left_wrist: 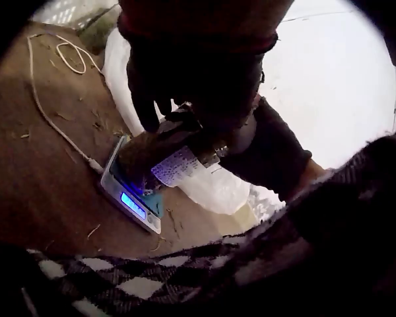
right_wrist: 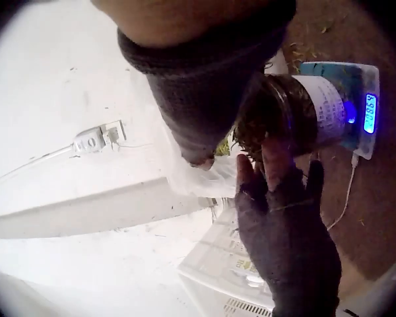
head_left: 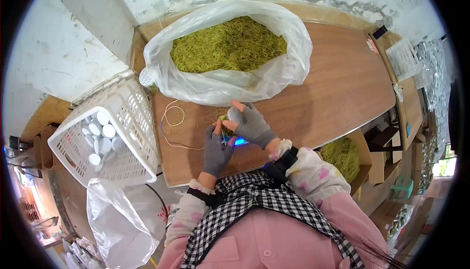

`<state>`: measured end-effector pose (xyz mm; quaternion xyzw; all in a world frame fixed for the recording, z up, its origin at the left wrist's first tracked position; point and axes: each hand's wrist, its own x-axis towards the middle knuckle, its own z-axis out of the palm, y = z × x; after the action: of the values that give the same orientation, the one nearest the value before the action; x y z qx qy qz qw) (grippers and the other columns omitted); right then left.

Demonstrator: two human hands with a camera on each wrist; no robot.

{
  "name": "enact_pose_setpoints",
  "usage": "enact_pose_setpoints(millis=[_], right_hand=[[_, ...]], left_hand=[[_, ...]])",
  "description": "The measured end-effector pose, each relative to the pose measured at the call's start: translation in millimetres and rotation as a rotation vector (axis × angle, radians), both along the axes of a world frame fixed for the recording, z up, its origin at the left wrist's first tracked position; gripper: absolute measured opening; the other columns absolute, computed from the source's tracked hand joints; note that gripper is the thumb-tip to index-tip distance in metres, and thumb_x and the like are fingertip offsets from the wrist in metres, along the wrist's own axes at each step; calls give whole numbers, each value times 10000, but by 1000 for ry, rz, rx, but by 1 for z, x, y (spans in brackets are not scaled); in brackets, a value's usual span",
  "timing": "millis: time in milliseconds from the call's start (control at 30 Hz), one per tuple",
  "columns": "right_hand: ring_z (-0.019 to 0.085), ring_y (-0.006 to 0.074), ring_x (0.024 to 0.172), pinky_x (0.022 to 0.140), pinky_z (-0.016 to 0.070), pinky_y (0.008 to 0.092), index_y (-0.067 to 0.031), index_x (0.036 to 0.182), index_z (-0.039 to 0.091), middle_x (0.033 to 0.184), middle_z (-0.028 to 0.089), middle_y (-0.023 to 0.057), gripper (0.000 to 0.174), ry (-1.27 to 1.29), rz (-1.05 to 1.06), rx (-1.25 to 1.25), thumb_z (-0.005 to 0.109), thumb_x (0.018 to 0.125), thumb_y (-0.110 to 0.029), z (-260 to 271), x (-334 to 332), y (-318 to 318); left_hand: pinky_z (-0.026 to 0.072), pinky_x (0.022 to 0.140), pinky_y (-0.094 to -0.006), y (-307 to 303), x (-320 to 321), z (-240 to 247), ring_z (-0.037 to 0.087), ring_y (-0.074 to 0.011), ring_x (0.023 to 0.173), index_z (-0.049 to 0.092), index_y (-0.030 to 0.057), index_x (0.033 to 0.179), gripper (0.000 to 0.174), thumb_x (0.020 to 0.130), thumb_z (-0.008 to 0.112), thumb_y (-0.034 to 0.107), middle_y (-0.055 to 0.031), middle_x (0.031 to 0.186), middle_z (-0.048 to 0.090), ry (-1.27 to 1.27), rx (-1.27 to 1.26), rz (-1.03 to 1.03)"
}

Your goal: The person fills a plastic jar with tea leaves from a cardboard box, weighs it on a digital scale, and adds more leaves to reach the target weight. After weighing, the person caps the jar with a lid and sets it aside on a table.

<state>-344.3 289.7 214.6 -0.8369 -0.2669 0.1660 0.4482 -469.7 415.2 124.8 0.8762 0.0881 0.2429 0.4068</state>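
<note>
**Jar between two gloved hands, left fingertips at its mouth**

From my remote seat, I start at the left with a white plastic crate holding silver-topped containers. A thin pale cable loops across the brown bench to a small digital scale with a lit blue display.

Next I see the left hand, in a fingerless grey glove. Its grip is apart: the fingers lie fairly straight, and bare tips touch the mouth of a labelled clear jar packed with dark, stringy plant matter. The jar is at the scale, ahead of the left palm and slightly to its right. Its long axis runs from the scale toward its mouth; I cannot tell whether it stands plumb or leans.

The right hand comes in from the other side, its grip clamped on a pale, dotted round piece between thumb and fingers. From this hand, the jar lies to the left and a little toward the body. The left hand is the nearer one, being already in contact.

Beyond both hands spreads a translucent plastic bag of green, thread-like plant matter. At far right, an open cardboard box holds more of it.
</note>
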Motion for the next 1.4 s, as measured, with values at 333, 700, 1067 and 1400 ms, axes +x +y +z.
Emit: enact_pose_setpoints(millis=[333, 700, 1067, 1400], right_hand=[[528, 460, 1221, 1021, 470, 493, -160, 1446, 546, 1380, 506, 256, 688, -734, 384, -259, 772, 830, -365, -20, -18, 10], [461, 412, 1296, 1119, 370, 468, -37, 1509, 407, 1370, 473, 244, 729, -378, 374, 218, 648, 958, -448, 42, -28, 24], [466, 264, 1336, 1136, 353, 386, -18, 1503, 427, 1443, 488, 151, 512, 322, 367, 491, 372, 1095, -324, 134, -43, 22], [554, 261, 1226, 1091, 415, 434, -73, 1366, 548, 1293, 588, 143, 420, 391, 258, 379, 376, 1085, -333, 97, -48, 34]], left_hand=[[529, 952, -405, 11, -6, -22, 581, -301, 1201, 410, 22, 1505, 802, 836, 807, 221, -187, 1335, 529, 69, -156, -41], [519, 1028, -405, 46, -31, 60, 614, -252, 1206, 432, -1, 1445, 641, 1084, 367, 524, -155, 1315, 591, -106, -1810, -267], [417, 1048, -411, 6, -52, 145, 520, -280, 1211, 355, 3, 1405, 773, 902, 640, 516, -215, 1348, 464, -615, -702, 124], [515, 938, -363, 9, -74, 158, 615, -259, 1050, 437, 33, 1345, 415, 1045, 502, 311, -145, 1210, 562, -366, -812, 180]])
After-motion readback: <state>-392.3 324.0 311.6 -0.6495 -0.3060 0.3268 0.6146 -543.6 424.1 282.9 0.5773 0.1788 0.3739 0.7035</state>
